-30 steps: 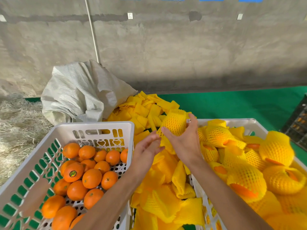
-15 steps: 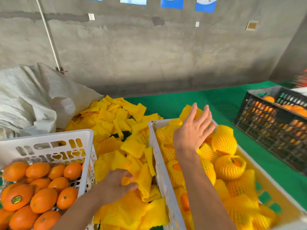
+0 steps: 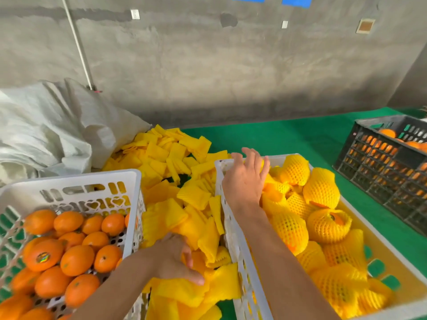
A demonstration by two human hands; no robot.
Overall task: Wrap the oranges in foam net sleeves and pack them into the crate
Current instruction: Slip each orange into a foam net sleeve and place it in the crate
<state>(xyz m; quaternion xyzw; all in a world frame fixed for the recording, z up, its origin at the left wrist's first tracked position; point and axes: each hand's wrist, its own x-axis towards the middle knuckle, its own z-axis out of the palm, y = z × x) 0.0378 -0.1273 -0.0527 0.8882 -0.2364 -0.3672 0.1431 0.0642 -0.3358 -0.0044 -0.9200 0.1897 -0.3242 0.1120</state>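
Left hand (image 3: 176,262) curls its fingers into the sleeves (image 3: 184,204) heaped between crates; right hand (image 3: 246,181), fingers loose and empty, rests on wrapped oranges (image 3: 321,190); foam looks light, soft; pinch one edge.

Three crates (image 3: 129,181) – two white, one black (image 3: 379,162) – two hands (image 3: 245,181), one grey sack (image 3: 46,125).

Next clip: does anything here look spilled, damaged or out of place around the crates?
Mostly orderly. The loose foam net sleeves lie in a heap between the two white crates, spilling from the sack onto the green mat. One wrapped orange shows bare peel at the top, its sleeve not fully covering it. No damage visible.
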